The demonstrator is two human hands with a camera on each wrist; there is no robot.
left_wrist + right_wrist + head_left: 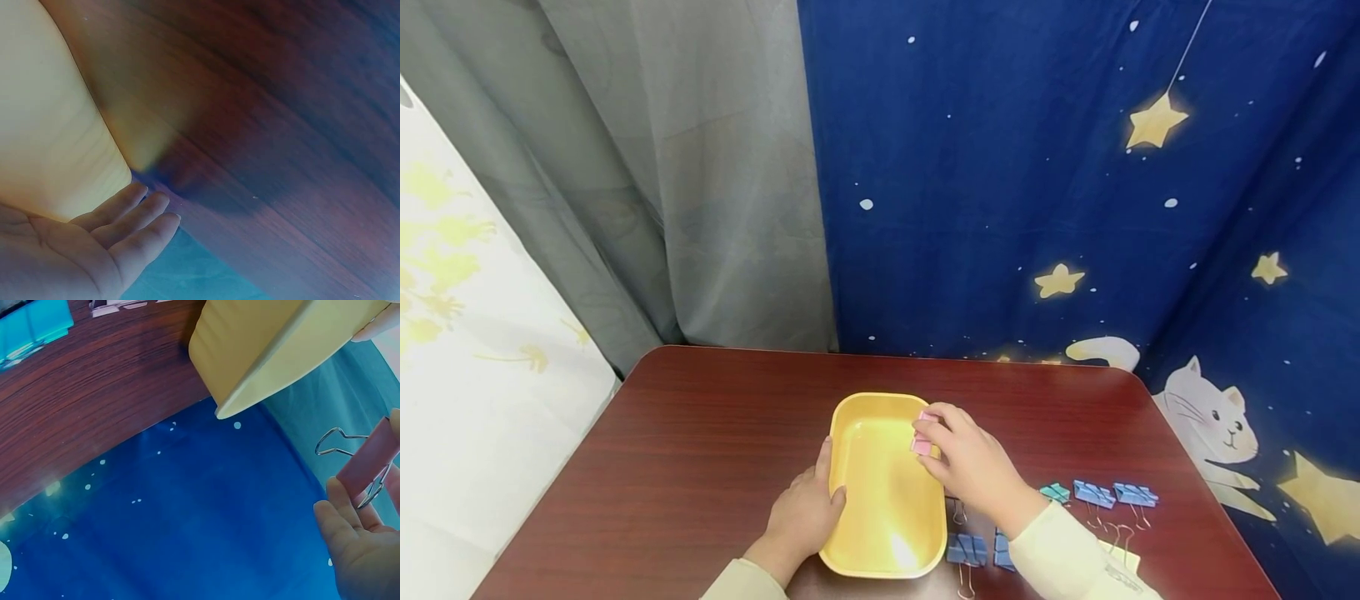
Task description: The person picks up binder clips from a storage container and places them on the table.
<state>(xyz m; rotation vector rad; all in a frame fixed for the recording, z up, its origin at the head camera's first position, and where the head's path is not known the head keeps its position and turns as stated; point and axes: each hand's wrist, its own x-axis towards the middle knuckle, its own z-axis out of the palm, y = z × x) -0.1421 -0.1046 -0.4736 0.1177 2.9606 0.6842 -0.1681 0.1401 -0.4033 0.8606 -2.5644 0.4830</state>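
A yellow tray [880, 500] stands on the table before me, seen from above in the head view. My left hand [805, 512] holds its left side, thumb over the rim and fingers along the outer wall; three of those fingers [140, 240] show in the left wrist view. My right hand [973, 458] pinches a pink binder clip [922, 446] above the tray's right rim. In the right wrist view the pink clip [369, 456] has its wire handles spread to both sides. That hand's forearm hides part of the clips at the right.
Right of the tray lie blue binder clips [966, 550], more blue clips [1093, 494] farther out, a teal clip [1055, 492] and a pale yellow clip [1122, 554] partly behind the sleeve. Curtains [970, 208] hang behind the table's back edge.
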